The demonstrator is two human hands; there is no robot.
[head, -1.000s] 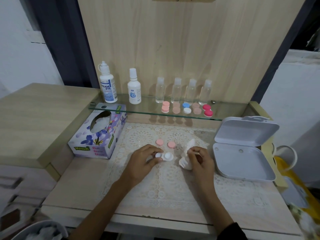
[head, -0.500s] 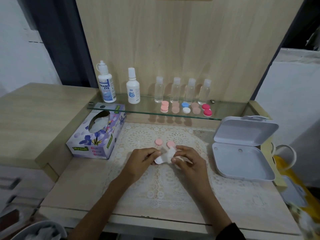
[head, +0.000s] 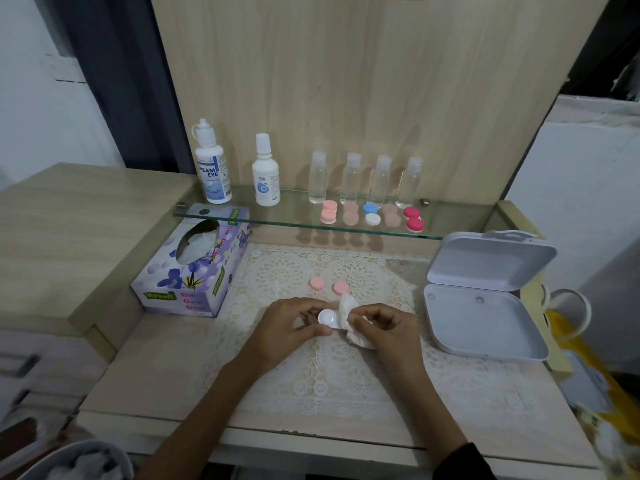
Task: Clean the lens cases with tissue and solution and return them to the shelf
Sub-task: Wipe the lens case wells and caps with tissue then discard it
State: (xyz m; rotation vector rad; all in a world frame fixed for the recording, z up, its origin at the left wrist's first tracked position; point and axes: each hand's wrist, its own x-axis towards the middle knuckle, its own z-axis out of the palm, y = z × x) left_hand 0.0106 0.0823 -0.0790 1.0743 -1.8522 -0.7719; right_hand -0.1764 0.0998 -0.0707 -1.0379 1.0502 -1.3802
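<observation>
- Over the lace mat (head: 346, 368), the left hand (head: 284, 327) pinches a white lens case (head: 327, 318) by its edge.
- The right hand (head: 388, 329) grips a crumpled tissue (head: 348, 315), pressed against the case.
- Just beyond lie two pink caps (head: 317, 283).
- Farther back, the glass shelf (head: 457, 223) carries more cases and bottles.

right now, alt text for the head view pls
Left hand holds a white lens case over a lace mat while the right hand wipes it with tissue. Two pink caps lie behind; bottles and more cases sit on a glass shelf.
</observation>
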